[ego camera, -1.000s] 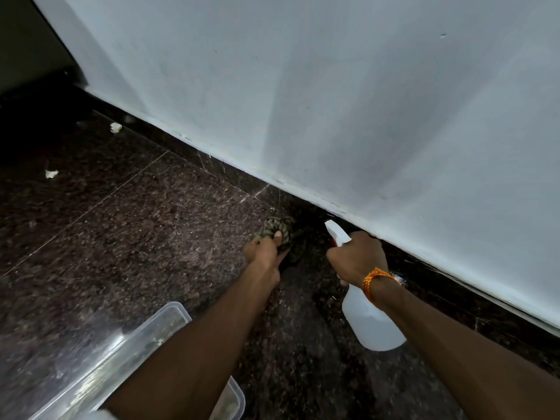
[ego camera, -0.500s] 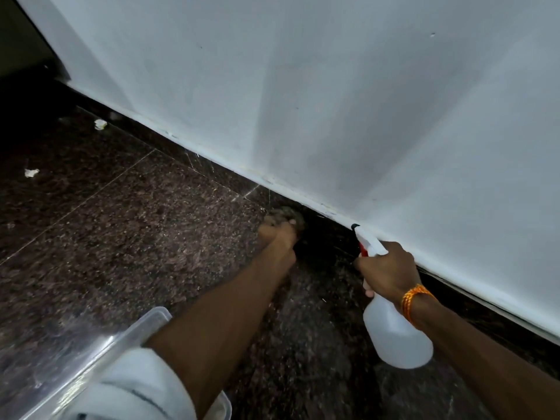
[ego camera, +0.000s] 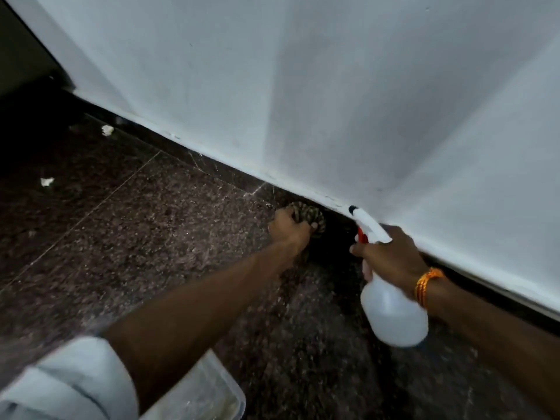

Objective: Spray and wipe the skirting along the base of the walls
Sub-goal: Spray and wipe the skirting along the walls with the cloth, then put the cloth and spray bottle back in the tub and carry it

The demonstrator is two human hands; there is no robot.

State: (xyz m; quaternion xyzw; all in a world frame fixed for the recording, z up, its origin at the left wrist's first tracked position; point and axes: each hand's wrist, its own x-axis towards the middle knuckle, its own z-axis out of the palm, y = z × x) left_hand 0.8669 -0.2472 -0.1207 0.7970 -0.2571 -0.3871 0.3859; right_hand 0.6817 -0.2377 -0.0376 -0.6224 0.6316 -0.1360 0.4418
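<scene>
Down at the foot of the white wall [ego camera: 333, 101], the left hand [ego camera: 289, 227] bunches a striped cloth [ego camera: 309, 215] in curled fingers, pressing it to the dark skirting [ego camera: 218, 168]. Just beside it, the right hand [ego camera: 391, 256] wraps its fingers round a white spray bottle [ego camera: 394, 313], held off the granite floor [ego camera: 136, 237], nozzle near the wall's bottom edge.

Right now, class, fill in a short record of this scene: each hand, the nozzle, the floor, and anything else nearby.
left hand: grips a bunched patterned cloth against the dark skirting
right hand: holds the white spray bottle at its neck, by the red trigger
nozzle: points toward the skirting, near the cloth
floor: dark speckled stone, two white scraps far left
nearby: clear plastic container at the view's bottom edge
</scene>
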